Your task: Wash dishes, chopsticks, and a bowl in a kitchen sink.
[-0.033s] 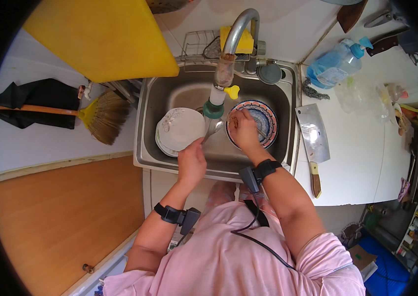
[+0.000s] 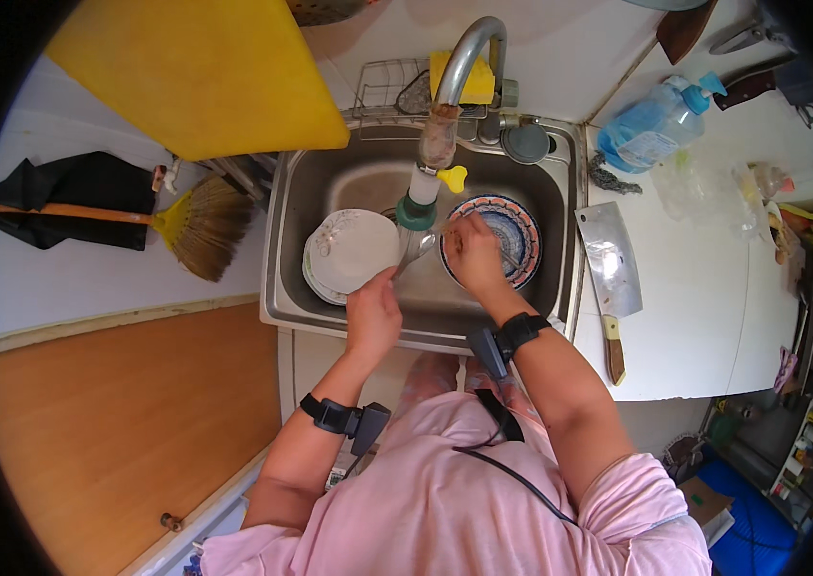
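Observation:
My left hand [image 2: 373, 304] is closed on a metal utensil [image 2: 418, 250] at the right edge of a white plate [image 2: 349, 247], which rests on other dishes in the sink's left side. My right hand [image 2: 474, 252] has curled fingers over a patterned bowl [image 2: 517, 230] on the right; what they grip is unclear. A metal handle lies partly visible in that bowl. Between my hands, the faucet [image 2: 472, 48] ends in an extension with a yellow tab [image 2: 453, 178] and green nozzle [image 2: 414, 213], just above the utensil.
The steel sink [image 2: 272, 278] has a wire rack with a yellow sponge [image 2: 459, 72] behind it. A cleaver [image 2: 608, 259], soap bottle [image 2: 651, 125] and plastic bag [image 2: 690, 192] are on the right counter. A yellow board [image 2: 186, 67] overhangs the left, above a broom [image 2: 205, 226].
My right hand's fingers have shifted very slightly, and a faint blurred streak now shows between them and the nozzle. Otherwise the view is nearly the same.

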A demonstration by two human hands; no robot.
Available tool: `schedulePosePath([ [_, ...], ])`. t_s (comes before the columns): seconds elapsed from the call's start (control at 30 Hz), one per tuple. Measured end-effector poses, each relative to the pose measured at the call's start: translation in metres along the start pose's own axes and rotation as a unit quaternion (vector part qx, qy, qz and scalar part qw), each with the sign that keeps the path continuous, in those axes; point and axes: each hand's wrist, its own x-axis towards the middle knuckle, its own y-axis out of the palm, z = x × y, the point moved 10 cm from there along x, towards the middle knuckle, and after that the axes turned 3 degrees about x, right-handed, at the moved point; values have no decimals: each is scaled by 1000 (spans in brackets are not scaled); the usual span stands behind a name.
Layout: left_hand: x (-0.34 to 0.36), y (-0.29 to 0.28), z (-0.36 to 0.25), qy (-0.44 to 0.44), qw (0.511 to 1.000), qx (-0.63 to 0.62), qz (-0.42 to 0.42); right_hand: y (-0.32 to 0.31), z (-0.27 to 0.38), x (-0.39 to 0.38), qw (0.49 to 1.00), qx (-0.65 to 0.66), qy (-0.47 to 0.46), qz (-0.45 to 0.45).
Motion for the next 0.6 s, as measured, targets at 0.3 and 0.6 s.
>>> schedulePosePath([
  [0.3, -1, 26, 25, -55, 994, -79, 49, 19, 9, -7, 1000, -10, 10, 21],
  [0.6, -1, 30, 27, -73, 993, -78, 53, 29, 2, -13, 990, 130, 31, 41],
])
